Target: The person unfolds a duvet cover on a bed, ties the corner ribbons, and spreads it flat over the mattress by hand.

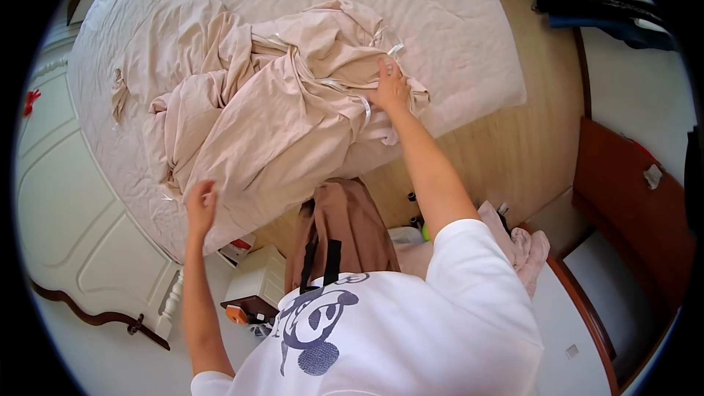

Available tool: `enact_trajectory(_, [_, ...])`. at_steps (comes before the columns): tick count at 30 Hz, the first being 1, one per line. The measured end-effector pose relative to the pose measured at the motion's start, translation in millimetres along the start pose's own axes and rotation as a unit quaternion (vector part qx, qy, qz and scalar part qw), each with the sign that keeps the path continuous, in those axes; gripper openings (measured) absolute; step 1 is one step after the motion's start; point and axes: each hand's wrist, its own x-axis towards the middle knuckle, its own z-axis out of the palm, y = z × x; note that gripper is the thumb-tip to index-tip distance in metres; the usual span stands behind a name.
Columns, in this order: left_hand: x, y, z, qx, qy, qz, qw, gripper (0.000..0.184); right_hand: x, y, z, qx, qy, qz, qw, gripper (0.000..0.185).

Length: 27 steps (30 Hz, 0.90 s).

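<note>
A pale pink-beige fabric cover (pixel 249 125) with white ribbon ties (pixel 366 108) lies bunched and wrinkled on the bed. My right hand (pixel 391 88) rests on the right end of this cover, fingers spread, beside a white tie. At the cover's lower left corner is my left hand (pixel 201 205), its fingers loosely bent and slightly blurred. Nothing shows in its grasp.
Under the cover is a light quilted bed sheet (pixel 455 22). A cream headboard (pixel 73 198) stands at left. Close to my body are a brown draped garment (pixel 352 224) and a small bedside cabinet (pixel 257 279). Folded clothes (pixel 609 11) lie upper right; a reddish-brown wooden panel (pixel 623 191) is at right.
</note>
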Motion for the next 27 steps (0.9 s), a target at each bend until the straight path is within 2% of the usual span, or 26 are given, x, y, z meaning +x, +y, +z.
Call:
enact_trajectory(2, [18,43,49,-0.049,-0.043,0.039,0.997,0.022,-7,7,5,-0.018,-0.009,-0.012,1.000,0.075])
enact_trajectory(4, [34,86,84,-0.088,-0.073,0.033,0.993,0.020,-2,21,35,-0.002,-0.024,-0.008,1.000,0.064])
enact_trajectory(6, [52,114,111,-0.141,-0.097,0.011,0.985,0.022,-20,18,40,0.038,-0.013,-0.072,0.997,0.052])
enact_trajectory(7, [64,118,124,-0.169,-0.108,-0.010,0.980,0.028,-33,12,44,0.058,-0.009,-0.103,0.993,0.047])
enact_trajectory(9, [81,133,142,-0.272,-0.120,-0.077,0.952,0.041,-80,-15,42,0.143,0.072,-0.189,0.969,0.037])
enact_trajectory(11, [87,162,149,-0.414,-0.119,-0.166,0.887,0.053,-136,-37,27,0.189,0.034,-0.267,0.944,0.038])
enact_trajectory(13, [84,194,139,-0.333,-0.123,-0.221,0.908,0.060,-195,-59,18,0.224,0.025,-0.345,0.911,0.038])
enact_trajectory(14, [84,202,136,-0.291,-0.125,-0.247,0.916,0.063,-225,-66,13,0.256,0.052,-0.390,0.883,0.037])
enact_trajectory(15, [86,189,147,-0.310,-0.104,-0.228,0.917,0.062,-253,-69,7,0.286,0.081,-0.434,0.850,0.036])
enact_trajectory(17, [88,146,177,-0.346,-0.062,-0.186,0.917,0.059,-298,-69,-15,0.268,0.028,-0.520,0.811,0.033])
enact_trajectory(20, [52,159,137,-0.491,-0.183,-0.221,0.822,0.047,-334,-52,-27,0.283,-0.081,-0.546,0.784,0.029])
enact_trajectory(22, [15,163,105,-0.576,-0.202,-0.240,0.754,0.037,-340,-35,-14,0.333,-0.061,-0.480,0.809,0.028])
enact_trajectory(23, [-8,159,89,-0.593,-0.177,-0.225,0.753,0.035,-343,-26,-5,0.358,-0.051,-0.447,0.818,0.028])
enact_trajectory(24, [-34,153,71,-0.609,-0.151,-0.209,0.751,0.033,-343,-18,5,0.387,-0.100,-0.376,0.836,0.031])
enact_trajectory(25, [-63,154,47,-0.633,-0.112,-0.230,0.730,0.034,-336,-8,39,0.409,-0.105,-0.315,0.850,0.033])
enact_trajectory(26, [-93,150,26,-0.657,-0.072,-0.251,0.707,0.034,-327,0,70,0.463,-0.185,-0.226,0.837,0.044])
enact_trajectory(27, [-121,121,9,-0.606,0.018,-0.193,0.771,0.036,-321,2,86,0.507,-0.262,-0.136,0.810,0.055])
